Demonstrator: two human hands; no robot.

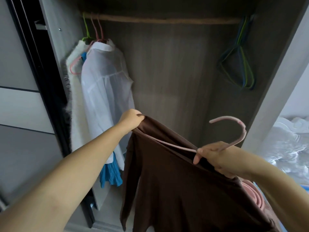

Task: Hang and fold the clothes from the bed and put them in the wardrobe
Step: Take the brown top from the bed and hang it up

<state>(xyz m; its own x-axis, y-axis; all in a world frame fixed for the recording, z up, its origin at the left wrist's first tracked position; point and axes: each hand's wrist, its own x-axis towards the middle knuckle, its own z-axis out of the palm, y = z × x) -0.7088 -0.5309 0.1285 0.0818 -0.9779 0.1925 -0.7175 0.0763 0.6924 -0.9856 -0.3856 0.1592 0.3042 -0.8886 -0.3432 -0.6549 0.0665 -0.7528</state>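
I hold a brown top on a pink hanger in front of the open wardrobe. My left hand grips the top's left shoulder, where the hanger's arm runs under the cloth. My right hand grips the hanger's neck and the collar, with the hook curving up above it. The wardrobe rail runs across the top. On its left end hang a white shirt, a fluffy white garment and a blue garment.
Several empty blue and green hangers hang at the rail's right end. The sliding door panels stand to the left. The bed with a pale cover lies at the right, and pink hangers show below my right arm.
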